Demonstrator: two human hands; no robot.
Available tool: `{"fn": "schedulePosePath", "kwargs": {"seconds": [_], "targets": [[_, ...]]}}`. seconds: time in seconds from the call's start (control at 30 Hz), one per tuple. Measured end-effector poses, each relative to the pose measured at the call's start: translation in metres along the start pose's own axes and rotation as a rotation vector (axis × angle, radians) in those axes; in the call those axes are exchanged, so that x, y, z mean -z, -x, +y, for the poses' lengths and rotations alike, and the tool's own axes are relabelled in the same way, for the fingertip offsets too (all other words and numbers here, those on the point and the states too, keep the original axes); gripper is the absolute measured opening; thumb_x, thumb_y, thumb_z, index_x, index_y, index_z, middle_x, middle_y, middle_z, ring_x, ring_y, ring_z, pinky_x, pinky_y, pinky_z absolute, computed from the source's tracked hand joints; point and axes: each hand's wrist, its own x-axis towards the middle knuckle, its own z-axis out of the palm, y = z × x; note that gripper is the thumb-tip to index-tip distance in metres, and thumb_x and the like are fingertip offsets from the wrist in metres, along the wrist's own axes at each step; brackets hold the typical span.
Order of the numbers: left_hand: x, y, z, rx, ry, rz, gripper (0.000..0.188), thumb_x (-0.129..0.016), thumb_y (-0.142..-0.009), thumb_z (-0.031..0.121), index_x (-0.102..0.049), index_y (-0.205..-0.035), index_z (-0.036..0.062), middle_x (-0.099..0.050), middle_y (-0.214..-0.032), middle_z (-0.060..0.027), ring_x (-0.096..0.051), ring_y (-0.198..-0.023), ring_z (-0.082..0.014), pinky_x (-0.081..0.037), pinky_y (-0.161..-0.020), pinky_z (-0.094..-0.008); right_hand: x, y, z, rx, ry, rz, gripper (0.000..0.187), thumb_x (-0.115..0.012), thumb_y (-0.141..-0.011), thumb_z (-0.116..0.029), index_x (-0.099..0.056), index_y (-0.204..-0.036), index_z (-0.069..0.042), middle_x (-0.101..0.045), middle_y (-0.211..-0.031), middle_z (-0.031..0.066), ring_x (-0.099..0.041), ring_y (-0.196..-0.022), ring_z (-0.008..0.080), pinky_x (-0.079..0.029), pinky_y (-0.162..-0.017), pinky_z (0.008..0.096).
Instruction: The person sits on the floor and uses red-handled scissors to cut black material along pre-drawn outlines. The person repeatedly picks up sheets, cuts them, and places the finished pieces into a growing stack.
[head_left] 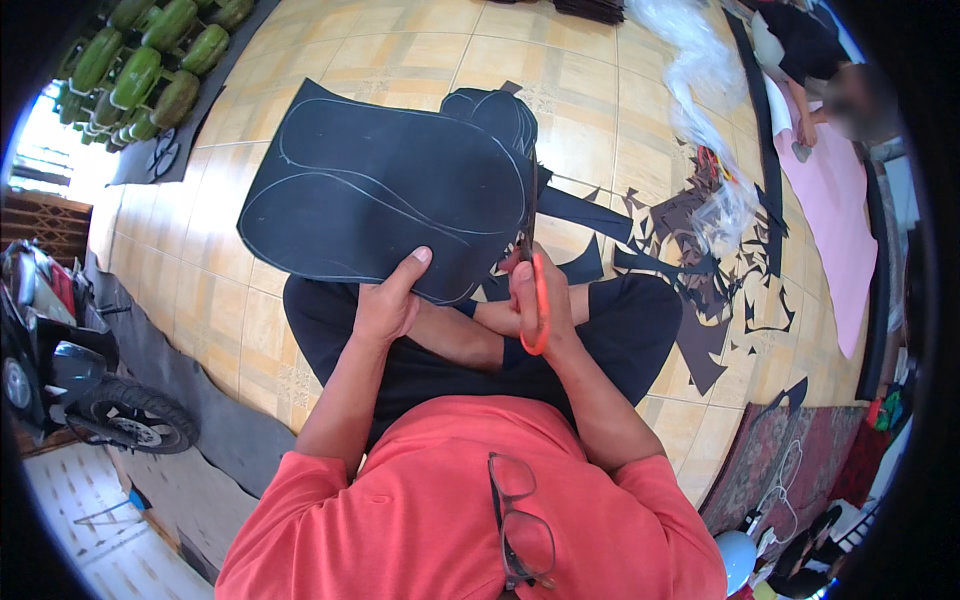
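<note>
A dark sheet [380, 170] with shoe-sole outlines drawn on it in white hangs over my crossed legs. My left hand [392, 295] pinches its near edge, thumb on top. In my right hand [550, 295] is a pair of scissors [541, 325] with orange handles, fingers wrapped round them. The blades point away from me along the sheet's right edge; whether they are apart is hard to see. Just beyond the sheet's far right corner lie rounded dark cut pieces [480, 100], partly hidden. Dark offcut strips [585, 212] are on the floor to the right.
Brown and black scraps [700, 240] and clear plastic film [690, 70] cover the tiled floor at right. Another person [800, 60] works by a pink sheet [825, 200]. Green gas cylinders [135, 75] stand far left, a motorcycle [90, 385] at left. Glasses [522, 520] hang from my shirt.
</note>
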Motion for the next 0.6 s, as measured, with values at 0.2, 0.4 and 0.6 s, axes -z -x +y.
{"fn": "schedulePosePath", "kwargs": {"seconds": [0.2,0.4,0.6], "targets": [[0.008,-0.006,0.012,0.046,-0.011,-0.008,0.045,-0.062,-0.086,-0.005,-0.05,-0.129,0.0001,-0.058,-0.124,-0.0114,-0.057,-0.115,-0.0242,-0.046,-0.099,-0.0381,0.006,0.004,0.007,0.07,-0.121,-0.072,0.051,-0.038,-0.102,-0.045,-0.055,-0.093,0.002,-0.045,-0.06,0.0008,-0.043,-0.048,0.0088,-0.035,-0.046,0.0253],[0.011,-0.004,0.013,0.057,-0.074,-0.044,0.048,-0.063,-0.085,-0.003,-0.049,-0.131,-0.0005,-0.057,-0.125,-0.0123,-0.057,-0.115,-0.0248,-0.047,-0.099,-0.0389,-0.002,-0.003,0.011,0.119,-0.124,0.063,0.047,-0.047,-0.099,-0.042,-0.058,-0.085,0.001,-0.055,-0.065,0.0093,-0.055,-0.063,0.0191,-0.045,-0.06,0.0334],[0.022,-0.014,0.025,0.032,0.017,-0.005,0.047,-0.062,-0.088,0.0,-0.048,-0.133,-0.0003,-0.057,-0.126,-0.0126,-0.058,-0.115,-0.025,-0.049,-0.098,-0.0386,0.014,0.008,0.004,-0.014,-0.033,-0.088,0.043,-0.049,-0.1,-0.038,-0.057,-0.085,0.001,-0.053,-0.065,0.0102,-0.051,-0.063,0.0161,-0.045,-0.061,0.0344]]}}
